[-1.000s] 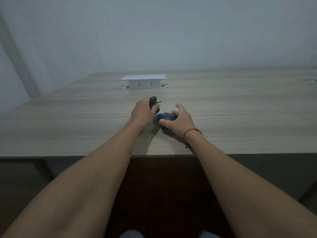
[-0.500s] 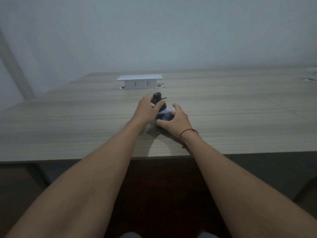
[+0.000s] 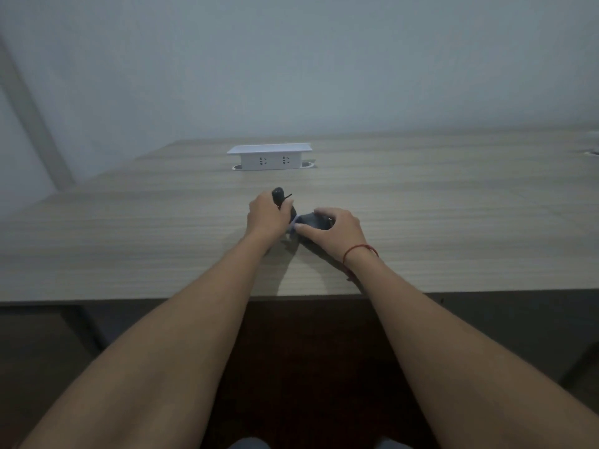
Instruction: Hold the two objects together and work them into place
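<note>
My left hand [image 3: 265, 217] grips a small black object [image 3: 278, 195] whose rounded top and a thin black strand stick out above my fist. Just to its right, my right hand [image 3: 334, 230] curls over a dark rounded object [image 3: 312, 221] lying on the wooden table [image 3: 453, 222], thumb at its near edge, fingers over its top. A pale bit shows between the two hands. A red string circles my right wrist. The dim light hides what the dark objects are.
A white pop-up socket box [image 3: 269, 156] stands on the table beyond my hands. A round cable port [image 3: 593, 152] sits at the far right edge. The table's front edge [image 3: 129, 301] runs across below my forearms, with dark space under it.
My right hand has shifted a little to the right and settled further over the dark object. My left hand keeps its grip; the view has drifted slightly.
</note>
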Demonstrator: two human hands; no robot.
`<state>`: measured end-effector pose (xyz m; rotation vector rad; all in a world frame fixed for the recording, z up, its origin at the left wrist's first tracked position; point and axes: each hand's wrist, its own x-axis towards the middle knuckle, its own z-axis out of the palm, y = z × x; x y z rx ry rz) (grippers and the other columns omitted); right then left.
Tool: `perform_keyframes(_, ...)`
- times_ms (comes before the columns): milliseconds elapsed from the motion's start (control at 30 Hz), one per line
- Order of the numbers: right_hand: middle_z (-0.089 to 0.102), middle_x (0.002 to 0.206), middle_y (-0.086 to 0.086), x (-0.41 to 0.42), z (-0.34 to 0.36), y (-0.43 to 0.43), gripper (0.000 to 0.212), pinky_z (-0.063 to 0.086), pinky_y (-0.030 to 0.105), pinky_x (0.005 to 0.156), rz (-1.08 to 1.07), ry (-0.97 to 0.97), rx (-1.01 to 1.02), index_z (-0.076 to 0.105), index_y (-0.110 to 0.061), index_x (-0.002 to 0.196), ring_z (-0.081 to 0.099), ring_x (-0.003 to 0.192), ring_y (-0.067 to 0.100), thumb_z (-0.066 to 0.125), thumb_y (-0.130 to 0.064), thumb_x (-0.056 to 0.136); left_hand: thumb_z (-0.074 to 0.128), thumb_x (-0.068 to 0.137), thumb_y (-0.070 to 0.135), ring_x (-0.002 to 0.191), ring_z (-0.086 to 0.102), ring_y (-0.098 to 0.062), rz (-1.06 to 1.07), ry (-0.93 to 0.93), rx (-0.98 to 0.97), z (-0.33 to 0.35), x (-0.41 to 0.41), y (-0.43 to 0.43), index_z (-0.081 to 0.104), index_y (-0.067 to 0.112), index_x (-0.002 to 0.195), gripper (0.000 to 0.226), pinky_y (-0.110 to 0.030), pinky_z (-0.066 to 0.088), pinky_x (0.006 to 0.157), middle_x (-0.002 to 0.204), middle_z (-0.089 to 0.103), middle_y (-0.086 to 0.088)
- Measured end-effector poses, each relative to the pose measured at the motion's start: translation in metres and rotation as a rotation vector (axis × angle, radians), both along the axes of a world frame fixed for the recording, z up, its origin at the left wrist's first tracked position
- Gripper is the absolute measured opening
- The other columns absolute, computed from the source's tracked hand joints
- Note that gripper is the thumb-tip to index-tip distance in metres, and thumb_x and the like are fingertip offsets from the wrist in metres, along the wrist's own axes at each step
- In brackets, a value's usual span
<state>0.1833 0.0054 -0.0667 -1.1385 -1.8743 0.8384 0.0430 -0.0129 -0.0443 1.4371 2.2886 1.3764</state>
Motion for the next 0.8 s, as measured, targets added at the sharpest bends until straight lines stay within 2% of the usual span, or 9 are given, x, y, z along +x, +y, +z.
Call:
perform_keyframes(100,0.059,0.13,0.002,0.0,0.001,0.0,0.073,0.04,0.023,0.087,-0.03,0.007,-0.005,0.055,-0.015,0.13,0.053,0.114,0.015,0.075,-0.051,0.071,0.061,0.087,0.035,0.087,0.068,-0.034,-0.038,-0.165,-0.014,0.003,-0.004,-0.006,0.067,0.001,0.093,0.035,-0.041,0.057,0.079,0.095,0.07,-0.018)
perform_keyframes(200,0.056,0.135,0.004,-0.001,0.0,0.001,0.075,0.041,0.029,0.096,-0.045,0.017,-0.03,0.053,-0.014,0.133,0.051,0.123,0.02,0.075,-0.05,0.072,0.066,0.087,0.03,0.069,0.068,-0.026,-0.148,-0.291,-0.045,0.008,-0.011,-0.018,0.066,0.007,0.079,0.024,-0.033,0.055,0.065,0.079,0.071,-0.014)
perform_keyframes(300,0.057,0.134,0.005,-0.002,0.001,-0.003,0.066,0.042,0.031,0.098,-0.032,-0.013,-0.02,0.054,-0.013,0.132,0.052,0.122,0.022,0.07,-0.047,0.078,0.07,0.084,0.031,0.07,0.069,-0.022,-0.138,-0.322,-0.013,0.007,-0.013,-0.022,0.066,0.007,0.083,0.024,-0.033,0.059,0.069,0.083,0.071,-0.014)
perform_keyframes(400,0.068,0.107,0.011,-0.002,0.004,-0.006,0.032,0.05,0.033,0.082,-0.015,0.001,0.008,0.068,-0.007,0.108,0.061,0.1,0.025,0.053,-0.031,0.092,0.072,0.08,0.033,0.087,0.069,-0.031,-0.014,-0.279,0.074,0.003,-0.005,-0.018,0.068,0.003,0.09,0.032,-0.045,0.059,0.079,0.093,0.07,-0.016)
perform_keyframes(500,0.062,0.083,0.007,-0.002,0.005,-0.002,0.027,0.043,0.026,0.061,-0.013,-0.021,0.017,0.064,-0.009,0.081,0.056,0.078,0.021,0.044,-0.023,0.093,0.07,0.08,0.033,0.082,0.07,-0.034,0.031,-0.33,0.071,-0.001,0.001,-0.015,0.066,0.005,0.083,0.029,-0.047,0.06,0.076,0.093,0.07,-0.017)
perform_keyframes(567,0.061,0.082,0.008,-0.002,0.004,0.001,0.026,0.039,0.025,0.058,-0.025,-0.035,0.043,0.062,-0.011,0.078,0.054,0.078,0.023,0.044,-0.021,0.093,0.071,0.08,0.032,0.07,0.07,-0.032,-0.026,-0.401,0.038,0.0,-0.002,-0.018,0.066,0.005,0.079,0.027,-0.045,0.061,0.067,0.087,0.071,-0.02)
perform_keyframes(700,0.068,0.09,0.015,-0.003,0.002,0.005,0.03,0.041,0.028,0.065,-0.061,-0.013,0.063,0.068,-0.002,0.086,0.06,0.085,0.028,0.045,-0.021,0.093,0.071,0.085,0.018,0.054,0.062,-0.02,-0.2,-0.499,-0.044,0.011,-0.012,-0.029,0.064,-0.002,0.091,0.022,-0.024,0.056,0.046,0.072,0.066,-0.015)
perform_keyframes(767,0.066,0.085,0.013,-0.004,0.001,0.004,0.03,0.04,0.026,0.061,-0.051,-0.02,0.068,0.066,-0.006,0.082,0.058,0.08,0.026,0.044,-0.022,0.094,0.073,0.084,0.017,0.061,0.066,-0.021,-0.201,-0.517,0.01,0.013,-0.013,-0.029,0.063,-0.004,0.093,0.025,-0.024,0.059,0.051,0.078,0.067,-0.014)
perform_keyframes(800,0.065,0.083,0.012,-0.004,0.001,0.004,0.03,0.038,0.024,0.058,-0.046,-0.025,0.068,0.066,-0.007,0.08,0.057,0.076,0.024,0.044,-0.022,0.095,0.075,0.081,0.018,0.068,0.07,-0.024,-0.168,-0.503,0.042,0.012,-0.011,-0.027,0.064,-0.003,0.092,0.027,-0.03,0.062,0.058,0.084,0.068,-0.014)
